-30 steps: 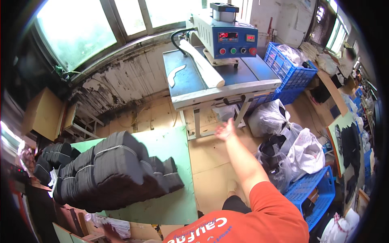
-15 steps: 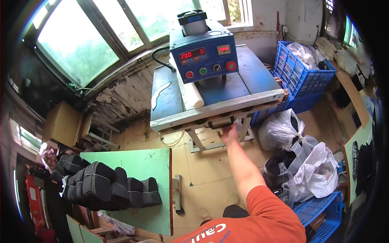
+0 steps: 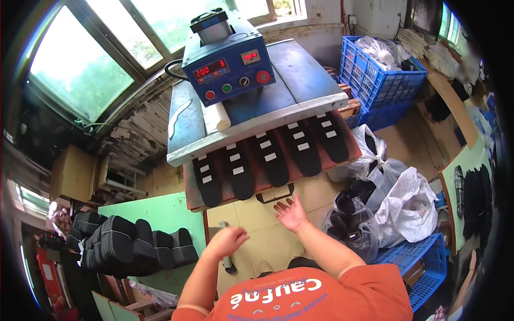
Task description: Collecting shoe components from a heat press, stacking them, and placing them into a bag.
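A red-brown sliding tray (image 3: pixel 194 199) juts out from under the blue press machine's table. Several black insoles (image 3: pixel 269 160) lie on it side by side, each bearing small white rectangular patches. My right hand (image 3: pixel 292 215) is open, fingers spread, just in front of the tray's black handle (image 3: pixel 276 194) and apart from it. Lower left, my left hand (image 3: pixel 227 243) hangs in the air with its fingers curled in and nothing visible in them. The blue control box (image 3: pixel 229 69) with red displays and round buttons stands over the table.
Bundled black insoles (image 3: pixel 115 243) sit on a green table (image 3: pixel 160 208) at left. To the right are blue crates (image 3: pixel 383 80), plastic bags (image 3: pixel 409 208) and a blue basket (image 3: pixel 436 267). Another person's arm (image 3: pixel 467 278) shows at the lower right.
The tray has slid out toward me, bringing the insoles into view. My right hand has let go of its handle and drawn back. My left hand has come into view.
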### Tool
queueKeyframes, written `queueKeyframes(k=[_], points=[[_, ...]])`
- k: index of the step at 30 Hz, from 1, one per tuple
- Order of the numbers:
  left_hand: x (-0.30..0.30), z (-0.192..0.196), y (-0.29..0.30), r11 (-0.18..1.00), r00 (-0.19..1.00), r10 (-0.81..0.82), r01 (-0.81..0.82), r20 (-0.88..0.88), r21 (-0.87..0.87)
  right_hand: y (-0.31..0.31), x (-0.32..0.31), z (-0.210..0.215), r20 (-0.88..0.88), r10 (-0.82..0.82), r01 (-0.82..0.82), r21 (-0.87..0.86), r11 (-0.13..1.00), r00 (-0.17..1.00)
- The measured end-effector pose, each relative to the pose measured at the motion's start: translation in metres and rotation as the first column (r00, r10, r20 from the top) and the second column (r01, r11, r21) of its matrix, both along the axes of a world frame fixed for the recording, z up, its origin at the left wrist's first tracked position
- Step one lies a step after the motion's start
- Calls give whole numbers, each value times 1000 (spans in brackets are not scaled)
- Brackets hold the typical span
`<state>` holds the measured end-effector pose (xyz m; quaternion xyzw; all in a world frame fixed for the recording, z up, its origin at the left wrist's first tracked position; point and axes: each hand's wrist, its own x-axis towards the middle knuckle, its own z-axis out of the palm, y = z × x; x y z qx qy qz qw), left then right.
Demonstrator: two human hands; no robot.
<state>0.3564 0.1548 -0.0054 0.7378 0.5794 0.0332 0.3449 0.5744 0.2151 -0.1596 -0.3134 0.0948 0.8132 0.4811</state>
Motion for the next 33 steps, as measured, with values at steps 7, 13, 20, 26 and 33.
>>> queueKeyframes(k=[7,13,20,26,33], points=[[42,-8,132,934,988,61,-107,142,341,-59,20,40,-4,-70,70,-26,997,998],[66,-47,190,851,999,19,-40,45,524,-98,32,63,-225,-117,109,-51,993,967],[119,-19,148,997,998,-58,58,-3,-42,-140,42,56,-153,-225,202,-151,968,962],[131,-8,58,841,856,-457,504,241,-196,-176,45,58,-78,-206,197,-108,974,975],[100,17,52,787,715,-473,606,515,-118,-162,52,137,843,-45,-369,282,885,537]])
